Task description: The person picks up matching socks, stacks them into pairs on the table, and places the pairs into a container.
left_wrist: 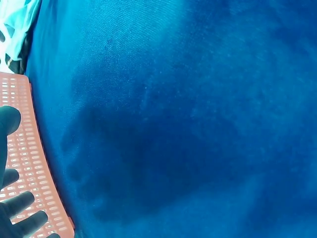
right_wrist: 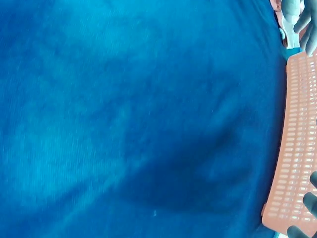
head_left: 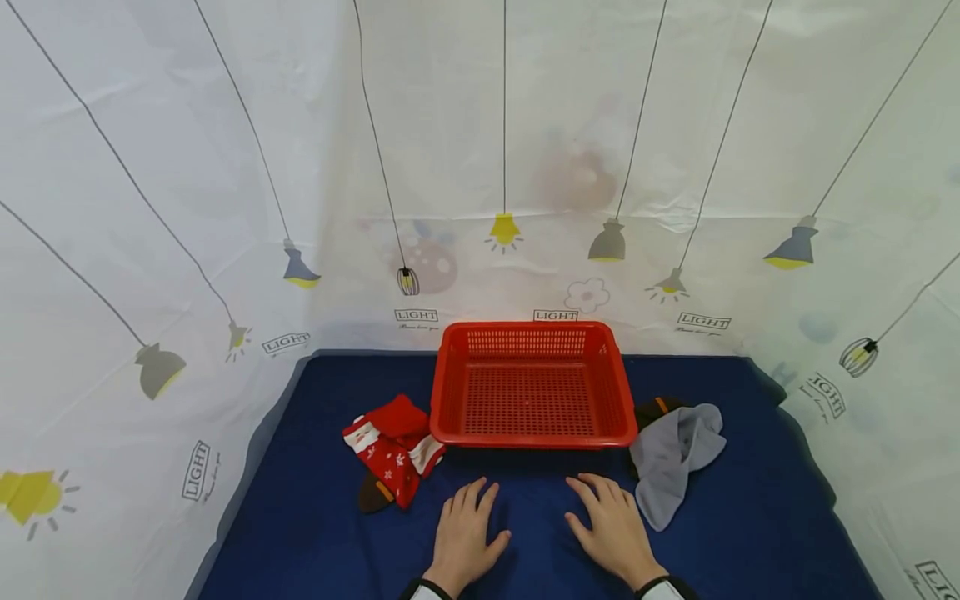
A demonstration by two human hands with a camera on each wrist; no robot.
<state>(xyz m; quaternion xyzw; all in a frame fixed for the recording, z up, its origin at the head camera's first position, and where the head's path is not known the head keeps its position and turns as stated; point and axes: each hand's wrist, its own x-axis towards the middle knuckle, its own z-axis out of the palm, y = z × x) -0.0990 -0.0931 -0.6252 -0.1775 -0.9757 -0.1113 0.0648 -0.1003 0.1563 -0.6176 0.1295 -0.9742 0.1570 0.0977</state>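
Both hands lie flat with fingers spread and straight on the dark blue cloth point(head_left: 315, 517) at the lower centre of the head view, holding nothing: the left hand point(head_left: 463, 533) beside the right hand point(head_left: 615, 525). Just above them sits the red perforated plastic basket point(head_left: 532, 433), with red patterned socks point(head_left: 390, 450) to its left and a grey sock point(head_left: 675, 458) to its right.

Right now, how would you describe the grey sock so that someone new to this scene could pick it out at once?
Start at the red basket in the middle of the blue cloth. Just off its right front corner lies the grey sock, crumpled, beside the right hand. It is plain pale grey, unlike the red patterned socks on the basket's left.
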